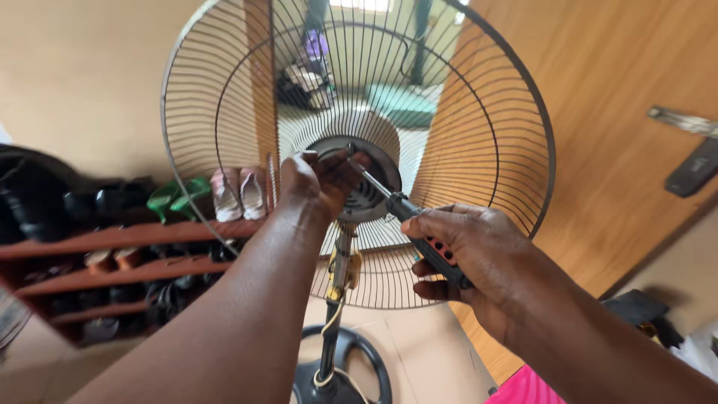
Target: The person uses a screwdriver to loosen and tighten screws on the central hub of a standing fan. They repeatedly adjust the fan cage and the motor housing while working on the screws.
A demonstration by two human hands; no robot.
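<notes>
Fan grille (479,135), round and made of thin wire, stands upright in the middle of the room on a dark pole (329,344) that rises from a round black base (351,374) on the floor. At the grille's centre sits the grey motor housing (366,196). The left hand (318,183) reaches up to that housing, its fingers curled against the hub; the grip looks closed around something small there, though I cannot tell what. The right hand (464,251) is wrapped tight around the black handle of a screwdriver (407,213), with red marks showing between the fingers. The metal shaft slants up and to the left, and its tip meets the hub just beside the left fingertips. A yellow part and a loose cord hang on the pole under the motor.

To the left, a wooden shoe rack (112,239) holds dark shoes, a green pair and a pale pink pair. Behind and to the right stands a wooden door (621,90) with a dark handle (692,168).
</notes>
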